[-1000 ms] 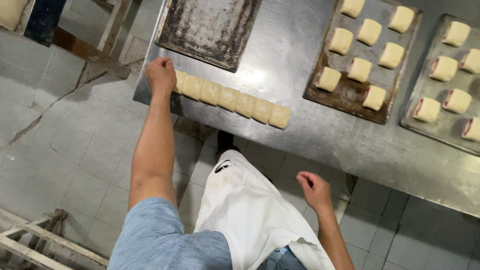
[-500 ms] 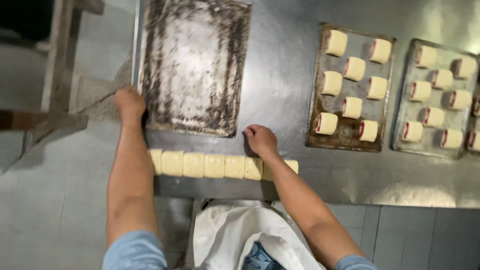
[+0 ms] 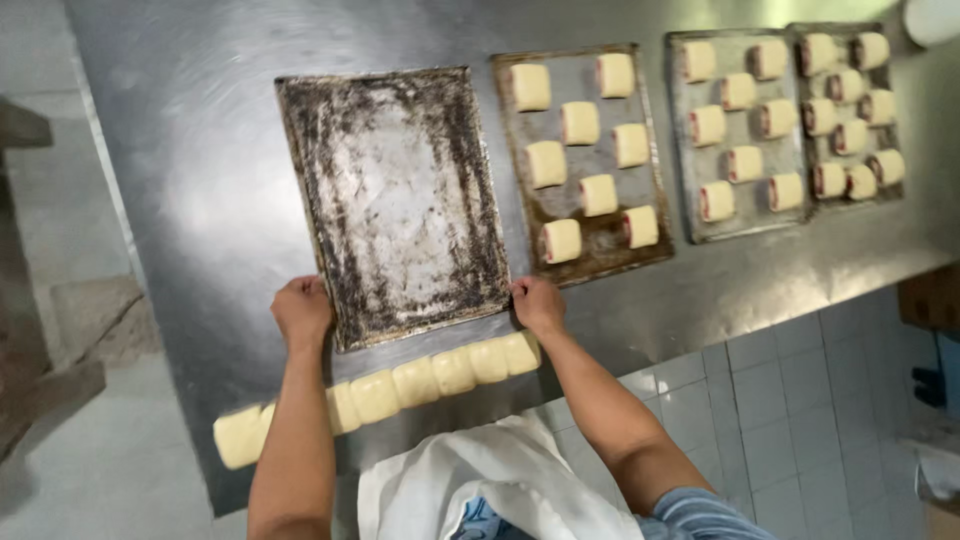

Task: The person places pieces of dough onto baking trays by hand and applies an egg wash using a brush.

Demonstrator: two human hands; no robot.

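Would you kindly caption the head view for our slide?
Left hand and right hand grip an empty baking tray above a dough row.

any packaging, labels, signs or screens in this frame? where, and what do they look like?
None in view: no package, label, sign or screen.
Only bare things show: a dark empty baking tray held at its near corners by the left hand and the right hand, three trays of dough pieces beside it, and a row of dough along the steel table edge.
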